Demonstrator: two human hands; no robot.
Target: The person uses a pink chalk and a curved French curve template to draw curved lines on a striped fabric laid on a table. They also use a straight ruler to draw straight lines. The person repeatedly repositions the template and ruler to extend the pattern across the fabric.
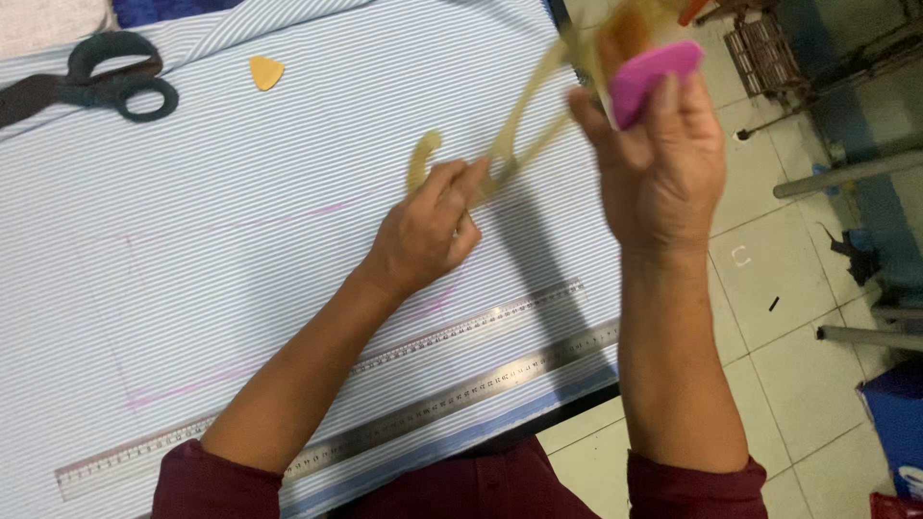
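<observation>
— Step in hand?

— Judging by the pose, placing a curved ruler (pixel 524 106) on striped cloth (pixel 240 240) for marking. Caught mid-air and blurred, slanting from the left hand (pixel 428 231) up towards the right hand (pixel 663 163).

— Grip?

— Left fingers (pixel 461 183) pinched shut on the ruler's lower part, just beside its hooked end. Right hand raised over the bench (pixel 567 408) edge, fingers closed round a pink chalk (pixel 649 77). Cannot tell whether also touching the ruler's far end; too blurred there.

— And the marking so far?

— Faint pink lines (pixel 317 210) already drawn across the cloth, one running under the left wrist. Nothing curved visible among them.

— Called for next, at a guess?

— Ruler laid flat and still on the cloth, pressed down by the left hand, edge matched to the pink lines. Chalk then turned thin edge down and brought to that edge. Risk: cloth creeping under the ruler, smearing the stroke.

— Elsewhere on the bench?

— Clear ruler (pixel 423 351) and metal ruler (pixel 481 384) lying side by side near the front edge. Dark scissors (pixel 96 82) at the far corner, yellow chalk (pixel 266 72) near them, well apart from both hands.
</observation>
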